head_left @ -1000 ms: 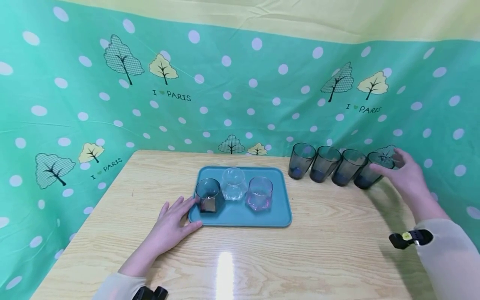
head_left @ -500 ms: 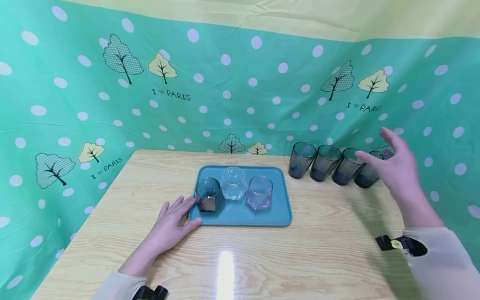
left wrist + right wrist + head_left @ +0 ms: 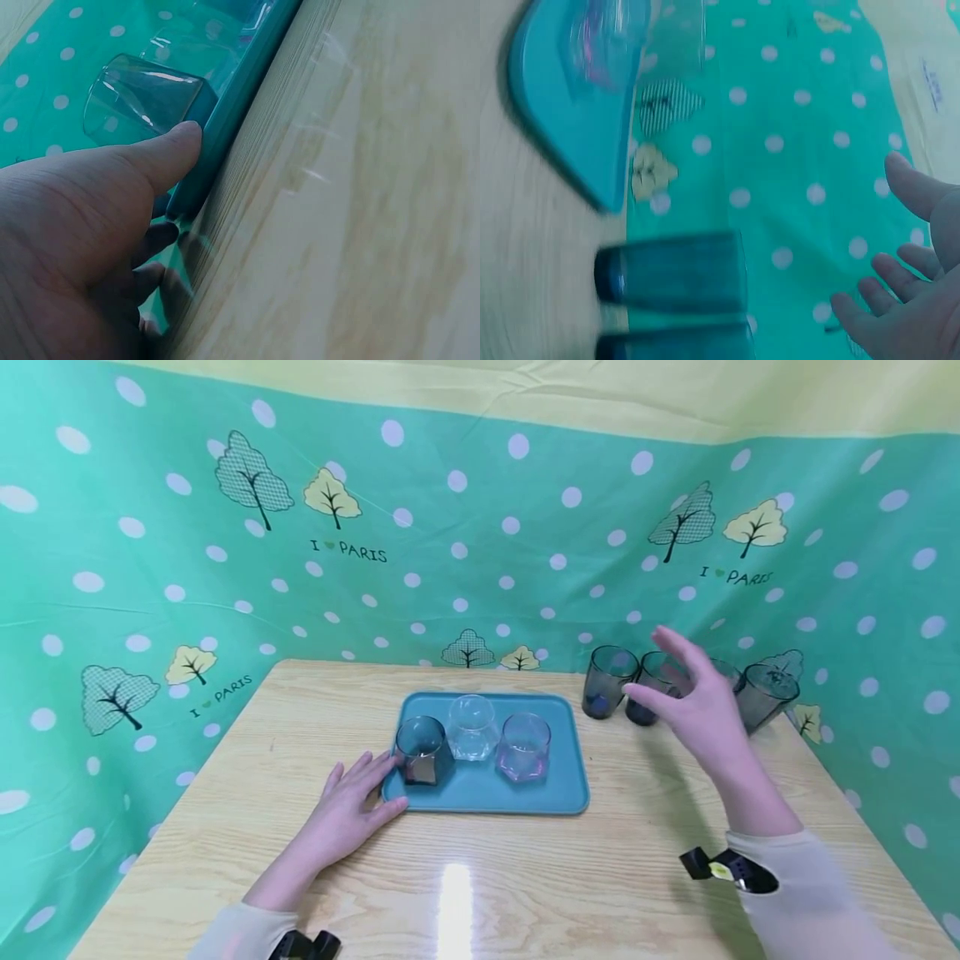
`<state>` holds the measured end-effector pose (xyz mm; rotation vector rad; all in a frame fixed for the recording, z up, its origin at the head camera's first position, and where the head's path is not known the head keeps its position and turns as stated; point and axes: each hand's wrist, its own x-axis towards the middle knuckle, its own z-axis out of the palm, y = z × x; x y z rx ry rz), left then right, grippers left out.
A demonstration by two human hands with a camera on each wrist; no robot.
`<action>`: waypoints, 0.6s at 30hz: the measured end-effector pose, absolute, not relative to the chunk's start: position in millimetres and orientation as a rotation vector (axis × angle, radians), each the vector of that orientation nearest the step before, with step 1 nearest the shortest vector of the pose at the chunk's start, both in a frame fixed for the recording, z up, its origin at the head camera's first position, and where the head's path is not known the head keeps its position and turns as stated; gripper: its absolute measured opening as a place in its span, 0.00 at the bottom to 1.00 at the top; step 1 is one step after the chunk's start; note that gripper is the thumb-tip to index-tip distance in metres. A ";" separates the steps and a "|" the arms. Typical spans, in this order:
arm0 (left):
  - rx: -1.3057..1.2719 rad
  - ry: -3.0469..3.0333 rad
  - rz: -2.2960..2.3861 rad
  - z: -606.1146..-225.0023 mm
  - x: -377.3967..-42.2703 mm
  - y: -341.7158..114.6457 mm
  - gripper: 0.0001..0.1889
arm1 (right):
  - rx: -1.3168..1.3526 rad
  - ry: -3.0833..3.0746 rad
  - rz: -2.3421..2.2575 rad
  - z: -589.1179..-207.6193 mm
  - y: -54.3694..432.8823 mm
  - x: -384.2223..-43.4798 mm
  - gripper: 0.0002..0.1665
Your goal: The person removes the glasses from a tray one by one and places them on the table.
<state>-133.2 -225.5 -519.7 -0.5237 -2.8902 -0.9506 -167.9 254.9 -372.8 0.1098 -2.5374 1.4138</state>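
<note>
My left hand (image 3: 352, 810) rests at the left front corner of a blue tray (image 3: 495, 799), fingers spread and thumb (image 3: 184, 142) on its rim. On that tray stand a dark grey square-based tumbler (image 3: 422, 760), a clear tumbler (image 3: 472, 731) and a pink-tinted tumbler (image 3: 523, 756). A row of several tall smoky glasses stands upright at the back right, from the leftmost glass (image 3: 606, 689) to the rightmost glass (image 3: 767, 693). My right hand (image 3: 708, 718) is raised before the middle glasses, partly hiding them, with thumb and fingers apart and nothing between them.
A pale wooden table (image 3: 570, 885) lies under everything. Behind it and along the sides hangs a green dotted curtain (image 3: 517, 564), close behind the tall glasses.
My right hand has moved left, from the rightmost tall glass to the middle ones. My left hand stays at the tray's corner. The head view has shifted slightly.
</note>
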 end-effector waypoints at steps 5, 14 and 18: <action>-0.522 -2.892 -0.950 -521.0 -133.4 -225.4 0.41 | 0.248 -2.532 1.483 -382.7 231.1 -168.7 0.56; -0.518 -2.892 -0.941 -516.2 -131.5 -223.1 0.40 | 0.334 -2.520 1.635 -397.8 207.9 -174.5 0.53; -0.509 -2.896 -0.944 -515.8 -130.9 -222.7 0.40 | 0.353 -2.534 1.690 -405.0 200.9 -178.0 0.53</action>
